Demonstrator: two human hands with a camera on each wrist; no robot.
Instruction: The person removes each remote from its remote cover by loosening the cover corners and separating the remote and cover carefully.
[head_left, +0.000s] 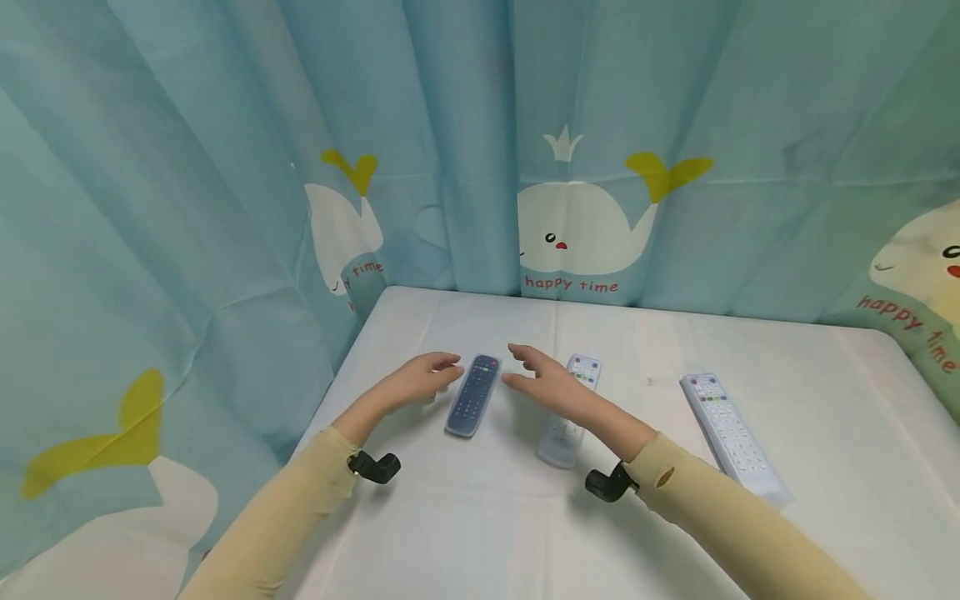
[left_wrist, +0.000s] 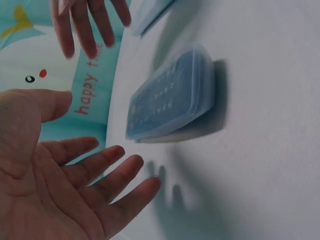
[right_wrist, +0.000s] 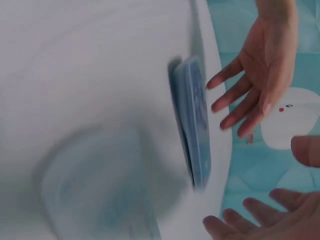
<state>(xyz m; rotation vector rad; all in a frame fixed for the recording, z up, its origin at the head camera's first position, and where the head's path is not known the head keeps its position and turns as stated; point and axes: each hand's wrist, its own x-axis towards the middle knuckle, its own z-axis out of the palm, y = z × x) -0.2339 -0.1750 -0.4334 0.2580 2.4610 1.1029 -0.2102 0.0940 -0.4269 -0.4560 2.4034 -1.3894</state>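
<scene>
A dark remote control [head_left: 473, 396] in a clear cover lies on the white table between my two hands. My left hand [head_left: 417, 381] hovers just left of it, fingers apart and relaxed; in the left wrist view its palm and the dark remote control [left_wrist: 170, 97] are apart. On the other side my right hand [head_left: 551, 385] hangs in the air with loose fingers, holding nothing. Beneath that hand and forearm lies a white remote control [head_left: 561, 442], partly hidden. The right wrist view shows the dark remote control [right_wrist: 192, 120] on edge to the camera, touched by neither hand.
A second white remote control [head_left: 735, 433] lies farther right on the white table [head_left: 465, 517]. A blue curtain [head_left: 480, 150] with whale prints hangs along the table's back and left edges. Each wrist bears a small black camera [head_left: 375, 467].
</scene>
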